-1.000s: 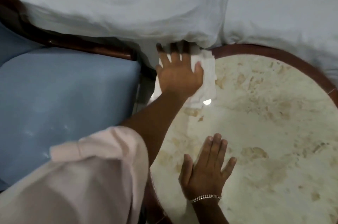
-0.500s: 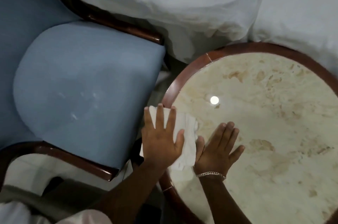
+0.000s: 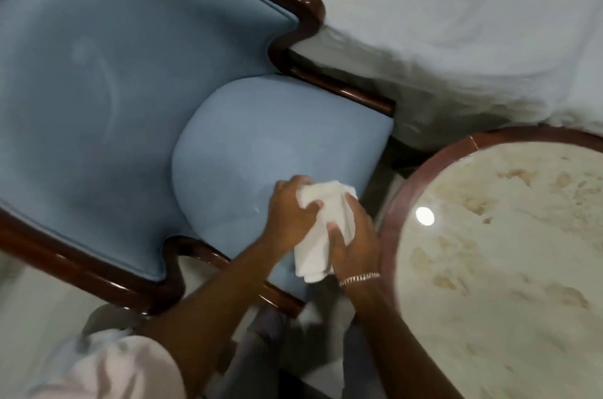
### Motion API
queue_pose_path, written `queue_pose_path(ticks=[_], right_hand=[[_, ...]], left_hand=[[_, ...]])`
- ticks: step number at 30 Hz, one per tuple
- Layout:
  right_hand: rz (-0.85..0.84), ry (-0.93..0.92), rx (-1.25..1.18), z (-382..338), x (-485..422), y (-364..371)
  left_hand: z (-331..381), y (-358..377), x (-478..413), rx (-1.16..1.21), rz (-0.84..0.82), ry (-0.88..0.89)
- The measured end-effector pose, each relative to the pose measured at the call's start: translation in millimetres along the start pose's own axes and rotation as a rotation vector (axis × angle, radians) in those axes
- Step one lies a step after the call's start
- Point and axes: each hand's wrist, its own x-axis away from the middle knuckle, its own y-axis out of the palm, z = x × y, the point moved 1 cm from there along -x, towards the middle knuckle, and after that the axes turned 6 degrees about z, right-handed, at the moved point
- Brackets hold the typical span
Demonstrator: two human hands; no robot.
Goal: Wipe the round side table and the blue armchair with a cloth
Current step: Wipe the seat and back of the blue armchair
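Observation:
The white cloth [image 3: 321, 229] is bunched between both hands, above the right front part of the blue armchair's seat cushion [image 3: 261, 137]. My left hand [image 3: 290, 212] grips its upper left part. My right hand [image 3: 354, 242], with a bracelet at the wrist, grips its right side. The cloth's lower end hangs free. The blue armchair [image 3: 114, 79] with its dark wooden frame fills the left half. To the right stands the round side table [image 3: 489, 252], a cream marble top with a reddish-brown rim, and no hand touches it.
A bed with rumpled white bedding [image 3: 473, 23] runs along the top right, close behind the chair and table. A narrow gap [image 3: 381, 190] separates chair and table. Pale floor [image 3: 42, 294] shows at the lower left, next to my light sleeve [image 3: 107, 366].
My left hand lifted the cloth off the table's left rim and carried it over the chair seat. My right hand left the tabletop and now grips the cloth too. The view swung left.

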Motion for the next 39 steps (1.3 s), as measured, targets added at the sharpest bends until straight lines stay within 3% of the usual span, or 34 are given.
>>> queue_pose_path(ticks=[2,6,9,12,16,18,21,23,25,27,29,31,33,36,38,39], right_hand=[[0.013,-0.026,0.019,-24,-20,38],[-0.071,0.016,0.543,-60,-41,109],[-0.172,-0.079,0.715,-63,-30,152],[-0.229,-0.273,0.893,-50,-2,173],[-0.328,-0.75,1.017,-12,12,143],[-0.284,-0.656,1.041,-13,-16,138],[-0.102,-0.289,0.915,-50,-72,175],[-0.05,-0.21,0.818,-75,-96,214],[-0.133,-0.363,0.847,-84,-89,244],[-0.303,-0.711,0.921,-73,-49,239],[-0.442,-1.055,0.895,-42,-7,196],[-0.506,-1.187,0.867,-13,-5,149],[-0.434,-1.03,0.921,-11,-38,133],[-0.109,-0.461,0.871,-54,-95,176],[-0.055,-0.377,0.819,-86,-102,220],[-0.109,-0.468,0.841,-88,-93,236]], left_hand=[[-14,-60,-21,-0.07,-0.004,0.091],[-52,-169,-32,-0.242,-0.039,0.28],[-91,-228,-11,-0.502,-0.078,0.358],[-124,-259,22,-0.746,-0.049,0.357],[-133,-266,44,-0.794,0.0,0.371],[-130,-262,43,-0.838,-0.015,0.358],[-131,-259,37,-0.857,-0.016,0.332],[-136,-257,38,-0.878,0.018,0.33],[-139,-255,37,-0.906,0.025,0.332],[-136,-256,36,-0.925,-0.004,0.318],[-130,-259,38,-0.947,-0.038,0.3],[-128,-259,39,-0.962,-0.055,0.291],[-129,-257,40,-0.961,-0.058,0.285],[-131,-258,37,-0.957,-0.033,0.294],[-133,-257,36,-0.944,-0.007,0.315],[-134,-257,37,-0.94,0.001,0.31]])
